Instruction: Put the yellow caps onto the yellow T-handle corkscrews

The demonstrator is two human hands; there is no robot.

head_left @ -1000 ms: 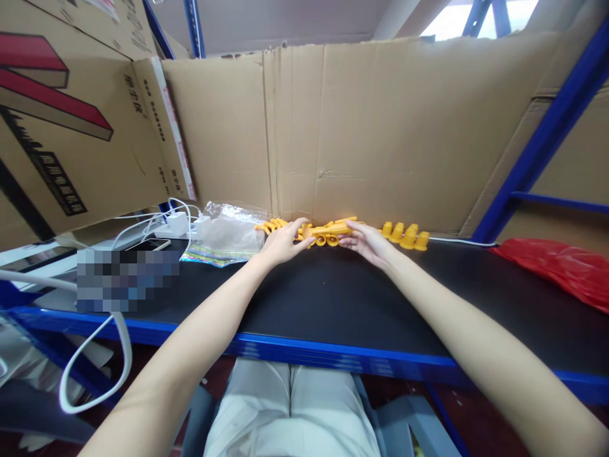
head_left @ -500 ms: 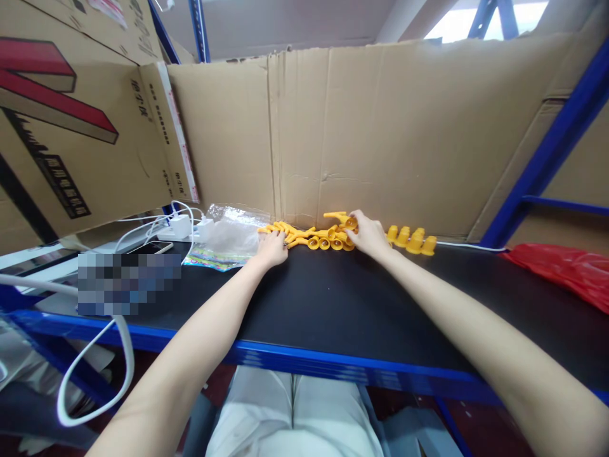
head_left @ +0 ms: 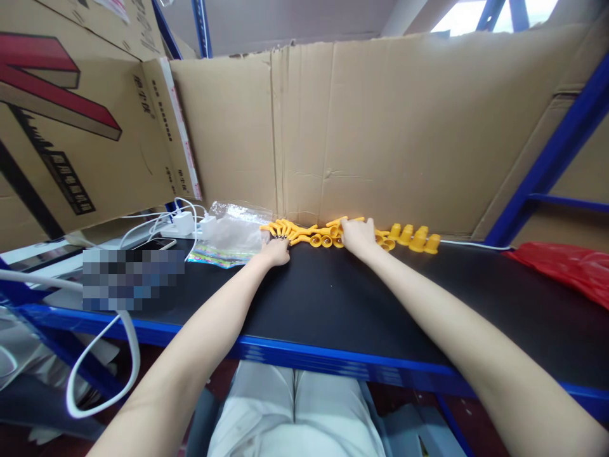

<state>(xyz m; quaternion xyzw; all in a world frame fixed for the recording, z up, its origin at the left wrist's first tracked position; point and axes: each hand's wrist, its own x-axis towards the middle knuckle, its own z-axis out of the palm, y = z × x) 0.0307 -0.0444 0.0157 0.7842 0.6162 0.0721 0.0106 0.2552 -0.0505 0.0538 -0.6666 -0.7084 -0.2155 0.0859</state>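
Yellow plastic pieces (head_left: 311, 236) lie clustered at the table's (head_left: 333, 298) 12 o'clock edge against cardboard (head_left: 380, 127); left hand (head_left: 276, 251) rests curled on them, right hand (head_left: 358, 236) lies loosely curled over them. Cones (head_left: 413, 238) at 1 o'clock stand sorted, the cluster not.

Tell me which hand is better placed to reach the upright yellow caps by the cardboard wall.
Right. The right hand rests on the yellow pieces just beside the upright caps. The left hand sits at the row's far end, near the plastic bag.
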